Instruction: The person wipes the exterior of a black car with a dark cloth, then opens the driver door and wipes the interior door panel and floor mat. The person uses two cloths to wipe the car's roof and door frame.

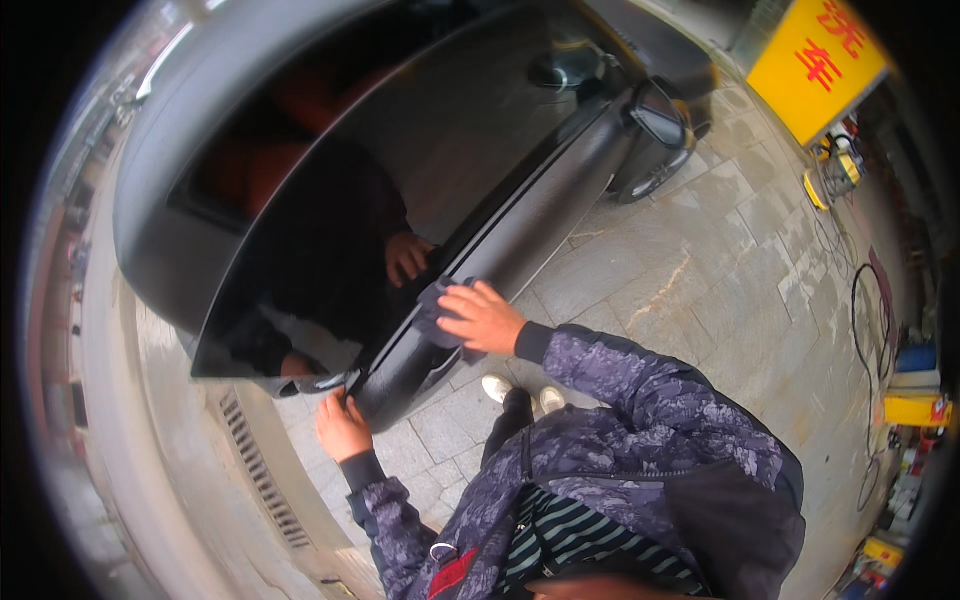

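Note:
A black car door [409, 382] stands open before me, its frameless tinted window [450, 172] raised and reflecting my body and hand. My right hand [484, 319] presses a dark cloth [442, 315] against the door's upper outer panel, just below the window and above the door handle [448, 367]. The cloth is bunched under the fingers and partly hidden by them. At the door's rear edge, my left hand [343, 427] grips the corner near the window's base, fingertips on the edge.
The door mirror [660, 116] juts out at the far end. Behind the door is the dark car body [161, 225]. Paving stones [637, 277] lie underfoot, with a drain grate [262, 472] at left. A yellow sign [817, 67] with writing, a vacuum cleaner [834, 176] and a black hose [859, 322] are at right.

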Demonstrator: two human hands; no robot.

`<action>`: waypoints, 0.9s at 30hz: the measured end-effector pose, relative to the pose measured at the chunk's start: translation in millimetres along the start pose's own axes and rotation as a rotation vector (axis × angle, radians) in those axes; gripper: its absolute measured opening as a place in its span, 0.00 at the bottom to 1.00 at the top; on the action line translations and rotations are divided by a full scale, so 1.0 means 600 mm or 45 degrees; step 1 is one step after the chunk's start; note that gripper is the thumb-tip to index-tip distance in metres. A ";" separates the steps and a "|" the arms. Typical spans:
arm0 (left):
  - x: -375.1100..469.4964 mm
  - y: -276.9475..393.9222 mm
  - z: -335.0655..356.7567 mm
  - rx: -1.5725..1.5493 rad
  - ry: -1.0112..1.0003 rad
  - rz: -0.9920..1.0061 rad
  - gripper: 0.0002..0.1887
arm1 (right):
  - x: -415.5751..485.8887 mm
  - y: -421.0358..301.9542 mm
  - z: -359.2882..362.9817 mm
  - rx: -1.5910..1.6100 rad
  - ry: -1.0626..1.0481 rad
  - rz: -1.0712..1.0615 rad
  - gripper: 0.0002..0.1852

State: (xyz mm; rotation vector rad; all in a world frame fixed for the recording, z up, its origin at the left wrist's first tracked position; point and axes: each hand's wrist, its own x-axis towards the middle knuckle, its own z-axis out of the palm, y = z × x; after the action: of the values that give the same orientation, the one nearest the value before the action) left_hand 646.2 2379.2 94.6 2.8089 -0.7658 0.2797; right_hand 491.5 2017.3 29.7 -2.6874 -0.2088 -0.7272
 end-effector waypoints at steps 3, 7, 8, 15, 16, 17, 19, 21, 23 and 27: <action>-0.029 0.005 -0.023 -0.005 0.004 -0.005 0.10 | -0.025 0.086 -0.061 -0.178 0.110 0.220 0.33; -0.059 0.015 -0.027 -0.178 0.018 -0.114 0.05 | -0.051 0.216 -0.115 -0.290 0.256 0.501 0.31; -0.054 -0.001 -0.037 -0.155 0.042 -0.114 0.05 | -0.026 0.238 -0.122 -0.320 0.336 0.529 0.31; -0.057 -0.004 -0.054 -0.249 -0.041 -0.133 0.05 | -0.023 0.458 -0.187 -0.358 0.527 0.963 0.28; -0.054 -0.003 -0.056 -0.270 -0.038 -0.186 0.05 | -0.021 0.491 -0.194 -0.396 0.589 0.915 0.29; -0.054 -0.003 -0.057 -0.256 -0.071 -0.166 0.05 | -0.023 0.523 -0.199 -0.405 0.578 0.987 0.29; -0.052 -0.003 -0.061 -0.231 -0.066 -0.173 0.05 | -0.027 0.588 -0.213 -0.442 0.638 0.988 0.29; -0.051 -0.003 -0.066 -0.210 -0.084 -0.167 0.05 | -0.028 0.647 -0.226 -0.445 0.641 1.130 0.29; -0.048 -0.004 -0.071 -0.223 -0.095 -0.186 0.05 | -0.023 0.687 -0.245 -0.398 0.687 1.160 0.28; -0.038 -0.002 -0.071 -0.187 -0.110 -0.215 0.04 | 0.007 0.669 -0.220 -0.435 0.844 1.354 0.27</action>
State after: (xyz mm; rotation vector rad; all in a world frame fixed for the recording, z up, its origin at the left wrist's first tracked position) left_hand 622.0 2402.1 129.6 2.7386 -0.5375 0.0706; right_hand 526.1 1596.1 21.3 -2.1402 1.4617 -1.2220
